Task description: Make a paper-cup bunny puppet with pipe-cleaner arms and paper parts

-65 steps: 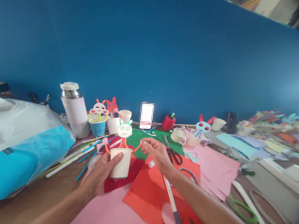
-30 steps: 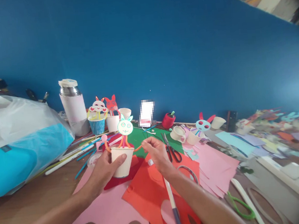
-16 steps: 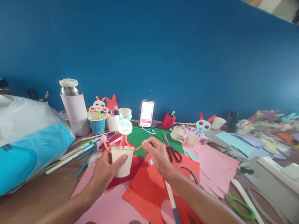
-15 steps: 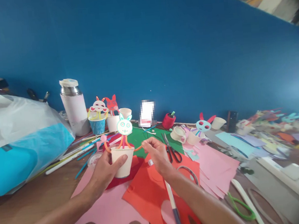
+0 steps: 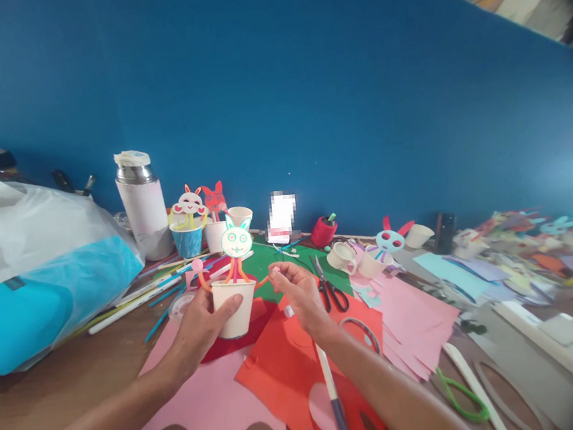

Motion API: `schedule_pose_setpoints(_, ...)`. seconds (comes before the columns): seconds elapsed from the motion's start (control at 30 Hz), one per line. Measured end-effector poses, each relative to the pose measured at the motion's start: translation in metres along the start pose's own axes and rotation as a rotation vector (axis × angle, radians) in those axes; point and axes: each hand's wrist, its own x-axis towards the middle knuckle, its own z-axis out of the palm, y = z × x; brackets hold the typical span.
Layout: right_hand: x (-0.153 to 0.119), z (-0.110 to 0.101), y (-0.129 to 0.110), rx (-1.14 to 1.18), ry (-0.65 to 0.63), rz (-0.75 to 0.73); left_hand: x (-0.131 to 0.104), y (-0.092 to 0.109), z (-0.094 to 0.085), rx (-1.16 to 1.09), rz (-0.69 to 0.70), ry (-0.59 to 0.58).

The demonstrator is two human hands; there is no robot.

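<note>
My left hand is wrapped round a white paper cup, held upright above the papers. A white bunny face with green outlines rises from the cup on orange pipe-cleaner stems. One bent orange arm with a pink paper disc sticks out on the cup's left side. On the right side another orange pipe cleaner reaches out to my right hand, whose fingertips pinch its end. A small pink bit shows at those fingertips; its shape is mostly hidden.
Red paper and cut pink paper lie beneath my hands, with a marker on top. Black scissors lie to the right. Several puppet cups, including a blue cup, and a flask stand along the blue wall.
The cup and bunny have shifted slightly left and up. A pink bit now shows at my right fingertips, which have moved slightly left on the orange pipe cleaner.
</note>
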Motion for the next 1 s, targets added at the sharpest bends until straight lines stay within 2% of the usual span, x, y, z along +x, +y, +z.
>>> schedule_pose_setpoints(0.23,0.000,-0.001,0.001,0.059,-0.026,0.005,0.000,0.004,-0.001,-0.105,-0.009,-0.073)
schedule_pose_setpoints(0.43,0.001,-0.004,0.008,0.098,-0.017,-0.008,-0.001,0.010,-0.001,-0.132,-0.033,-0.055)
schedule_pose_setpoints(0.63,0.001,-0.003,0.001,0.032,-0.026,-0.041,-0.003,0.012,0.001,-0.120,-0.070,-0.103)
schedule_pose_setpoints(0.8,0.002,-0.002,0.000,-0.005,0.003,-0.031,-0.005,0.011,0.002,-0.077,-0.053,-0.049)
schedule_pose_setpoints(1.0,0.003,-0.003,0.005,-0.028,0.026,-0.066,0.000,0.001,0.000,-0.035,0.027,-0.098)
